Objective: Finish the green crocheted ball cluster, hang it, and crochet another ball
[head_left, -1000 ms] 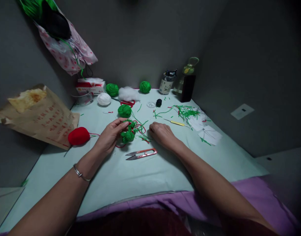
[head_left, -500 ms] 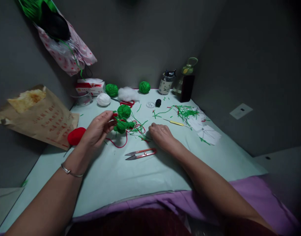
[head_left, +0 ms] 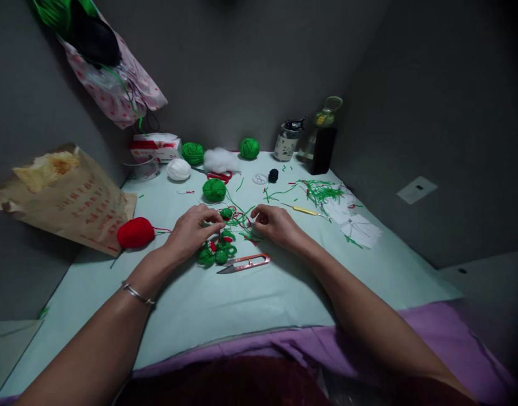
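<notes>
Green and red crocheted pieces [head_left: 220, 249] lie on the table just below my left hand [head_left: 196, 226], beside the orange-handled thread snips [head_left: 248, 261]. The fingers of my left hand are pinched together; what they hold is too small to tell. My right hand [head_left: 272, 221] is curled at the right edge of loose green and red yarn bits [head_left: 242, 219], and what its fingertips hold, if anything, is hidden. Behind my left hand sits a green yarn ball [head_left: 214, 190]. A red yarn ball [head_left: 136, 233] lies to the left of my left hand.
Yarn balls, white stuffing [head_left: 220, 160] and red scissors [head_left: 220, 176] line the back. A yellow crochet hook [head_left: 304, 211] and green scraps [head_left: 322, 193] lie right. A paper bag [head_left: 72, 197] stands left; a bottle [head_left: 311, 144] and jar [head_left: 286, 144] stand at the back right.
My left hand has moved right and the crocheted pieces now lie nearer me, by the snips. The red strand has shifted from in front of the yarn bits. My right hand's fingers have lifted slightly.
</notes>
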Demonstrator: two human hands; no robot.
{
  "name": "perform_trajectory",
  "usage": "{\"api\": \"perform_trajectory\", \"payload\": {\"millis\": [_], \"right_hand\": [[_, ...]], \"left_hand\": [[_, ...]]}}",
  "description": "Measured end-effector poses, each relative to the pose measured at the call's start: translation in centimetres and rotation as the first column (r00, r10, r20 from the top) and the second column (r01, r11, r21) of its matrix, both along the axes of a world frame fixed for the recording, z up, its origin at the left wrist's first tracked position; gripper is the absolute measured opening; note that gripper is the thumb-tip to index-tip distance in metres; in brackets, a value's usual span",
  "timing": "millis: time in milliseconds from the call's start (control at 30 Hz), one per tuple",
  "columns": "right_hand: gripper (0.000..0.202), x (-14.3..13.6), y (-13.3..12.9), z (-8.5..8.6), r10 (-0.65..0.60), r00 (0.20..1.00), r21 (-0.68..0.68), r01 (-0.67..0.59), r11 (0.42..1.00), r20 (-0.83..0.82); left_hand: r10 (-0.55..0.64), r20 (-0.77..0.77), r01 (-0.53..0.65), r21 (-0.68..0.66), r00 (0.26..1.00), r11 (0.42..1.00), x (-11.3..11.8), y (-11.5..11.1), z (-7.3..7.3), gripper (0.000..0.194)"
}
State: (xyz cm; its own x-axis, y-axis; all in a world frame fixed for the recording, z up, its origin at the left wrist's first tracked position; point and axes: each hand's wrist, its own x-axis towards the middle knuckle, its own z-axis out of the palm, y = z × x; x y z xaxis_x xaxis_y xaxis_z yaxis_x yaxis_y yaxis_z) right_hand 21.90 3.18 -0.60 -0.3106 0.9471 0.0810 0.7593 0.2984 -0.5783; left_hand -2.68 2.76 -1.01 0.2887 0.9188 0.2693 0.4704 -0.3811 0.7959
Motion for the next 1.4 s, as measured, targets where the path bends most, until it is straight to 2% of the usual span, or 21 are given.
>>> {"api": "perform_trajectory", "payload": {"millis": [67, 133, 233, 300, 367, 467, 500, 600, 667, 733, 767, 833, 900, 933, 967, 1000, 1133, 1200, 1300, 1400], "right_hand": [[0.023, 0.0, 0.4, -0.3, -0.002, 0.994, -0.034, -0.001, 0.999, -0.109], [0.019, 0.0, 0.6, -0.4, -0.004, 0.980, -0.066, -0.010, 0.998, -0.200], [0.020, -0.2, 0.5, 0.0, 0.009, 0.954, -0.092, -0.038, 0.995, -0.299], [0.020, -0.2, 0.2, 0.5, 0.021, 0.917, -0.109, -0.069, 0.992, -0.398], [0.021, -0.3, -0.1, 1.0, 0.012, 0.848, -0.140, -0.102, 0.985, -0.531], [0.024, -0.2, -0.3, 1.3, -0.047, 0.740, -0.182, -0.102, 0.978, -0.671], [0.024, -0.2, -0.3, 1.4, -0.065, 0.718, -0.184, -0.090, 0.979, -0.693], [0.026, -0.1, -0.3, 1.5, -0.085, 0.664, -0.183, -0.079, 0.980, -0.743], [0.027, 0.0, -0.2, 1.4, -0.092, 0.641, -0.193, -0.089, 0.977, -0.762], [0.027, 0.0, -0.2, 1.4, -0.094, 0.624, -0.195, -0.095, 0.976, -0.776], [0.026, 0.0, -0.2, 1.4, -0.093, 0.617, -0.192, -0.095, 0.977, -0.781], [0.026, 0.0, -0.2, 1.3, -0.093, 0.609, -0.185, -0.090, 0.979, -0.788], [0.025, 0.0, -0.2, 1.3, -0.097, 0.611, -0.188, -0.086, 0.978, -0.786], [0.026, 0.0, -0.2, 1.3, -0.097, 0.615, -0.192, -0.090, 0.977, -0.782], [0.026, 0.0, -0.2, 1.3, -0.096, 0.619, -0.195, -0.094, 0.976, -0.779], [0.026, -0.1, -0.2, 1.3, -0.093, 0.623, -0.198, -0.101, 0.975, -0.777], [0.026, -0.4, -0.3, 1.1, -0.082, 0.631, -0.198, -0.116, 0.973, -0.772], [0.025, -0.5, -0.3, 1.0, -0.087, 0.623, -0.201, -0.114, 0.973, -0.777], [0.025, -0.3, -0.3, 0.9, -0.094, 0.592, -0.203, -0.120, 0.972, -0.801], [0.023, -0.2, -0.5, 1.1, -0.091, 0.553, -0.184, -0.116, 0.976, -0.828]], "left_hand": [[0.014, -0.025, -0.011, 0.088, 1.000, 0.996, 0.9, 0.5, -0.8, 0.006], [-0.024, -0.027, 0.027, 0.118, 0.999, 0.993, 1.8, 1.2, -1.2, 0.014], [-0.058, -0.006, 0.058, 0.138, 0.998, 0.989, 2.8, 2.3, -1.5, 0.016], [-0.044, 0.035, 0.040, 0.128, 0.998, 0.991, 2.9, 2.7, -1.4, 0.015], [-0.002, 0.098, -0.008, 0.096, 0.995, 0.995, 2.8, 2.7, -1.3, 0.012], [0.076, 0.226, -0.077, -0.004, 0.971, 0.997, 2.4, 2.2, -0.7, 0.002], [0.095, 0.263, -0.088, -0.039, 0.960, 0.995, 2.3, 1.9, -0.4, 0.007], [0.146, 0.459, -0.059, -0.199, 0.876, 0.978, 2.1, 0.9, 0.8, 0.015], [0.203, 0.634, 0.031, -0.337, 0.746, 0.941, 1.9, 0.5, 1.7, 0.020], [0.238, 0.709, 0.098, -0.398, 0.664, 0.912, 1.3, 0.4, 2.2, 0.025], [0.237, 0.703, 0.087, -0.392, 0.671, 0.916, 0.8, 0.5, 2.3, 0.026], [0.236, 0.617, -0.034, -0.321, 0.751, 0.946, -0.4, 0.9, 2.2, 0.023], [0.278, 0.389, -0.252, -0.118, 0.878, 0.961, -1.7, 1.6, 1.7, 0.016], [0.336, 0.231, -0.353, 0.037, 0.913, 0.935, -2.2, 1.9, 1.2, 0.012], [0.369, 0.093, -0.379, 0.159, 0.925, 0.912, -2.4, 2.2, 0.7, 0.013], [0.371, -0.001, -0.361, 0.224, 0.929, 0.905, -2.3, 2.5, 0.2, 0.016], [0.188, -0.082, -0.172, 0.169, 0.979, 0.971, -0.1, 3.2, -1.8, 0.021], [0.136, -0.066, -0.128, 0.124, 0.988, 0.984, 1.1, 3.4, -2.3, 0.023], [0.140, 0.037, -0.142, 0.052, 0.989, 0.988, 1.5, 3.6, -2.1, 0.019], [0.163, 0.191, -0.161, -0.025, 0.968, 0.987, 0.9, 3.3, -0.9, 0.031]]}}
